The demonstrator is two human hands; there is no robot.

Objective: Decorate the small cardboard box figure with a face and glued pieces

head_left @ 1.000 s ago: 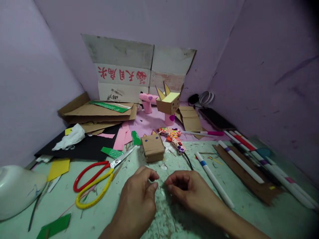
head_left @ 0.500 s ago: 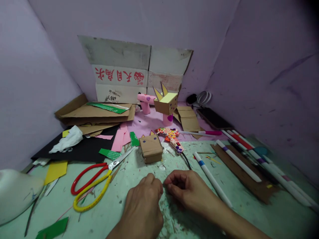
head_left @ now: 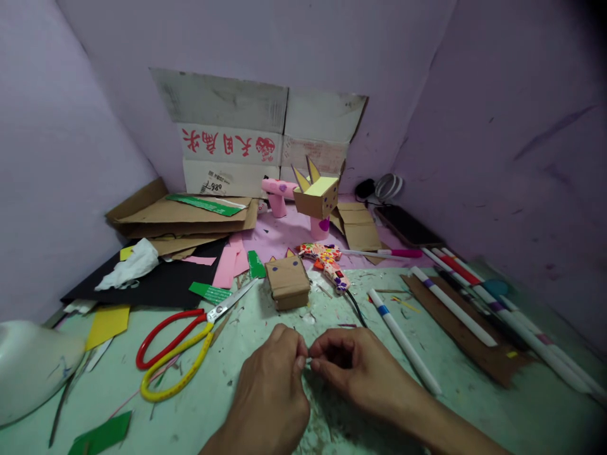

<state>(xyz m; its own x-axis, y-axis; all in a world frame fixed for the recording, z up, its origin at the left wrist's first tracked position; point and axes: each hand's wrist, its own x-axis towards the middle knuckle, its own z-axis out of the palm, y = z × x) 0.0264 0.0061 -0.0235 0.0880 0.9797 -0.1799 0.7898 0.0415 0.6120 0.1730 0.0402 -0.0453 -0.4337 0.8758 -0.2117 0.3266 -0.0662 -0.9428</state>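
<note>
My left hand [head_left: 272, 395] and my right hand [head_left: 355, 370] meet just above the green tabletop. The fingers of both are curled into pinches, with the fingertips nearly touching. A tiny pale bit shows between them, too small to name. Beyond the hands stands a small cardboard box [head_left: 288, 287] with two blue dots and small pointed ears. Behind and right of it lies a floral-patterned glue gun [head_left: 325, 258] with a black cord. Open scissors [head_left: 215, 313] with one red and one yellow handle rest to the left of my hands.
A white marker [head_left: 403, 341] lies right of my right hand, with several more on a brown cardboard strip [head_left: 427, 300]. Farther back are a larger eared cardboard box [head_left: 310, 203] on a pink tube, a phone [head_left: 408, 225] and stacked cardboard [head_left: 184, 218]. Paper scraps lie left.
My two hands have come closer together, fingertips now almost meeting. My right hand has shifted slightly left and down. The objects on the table stay where they were.
</note>
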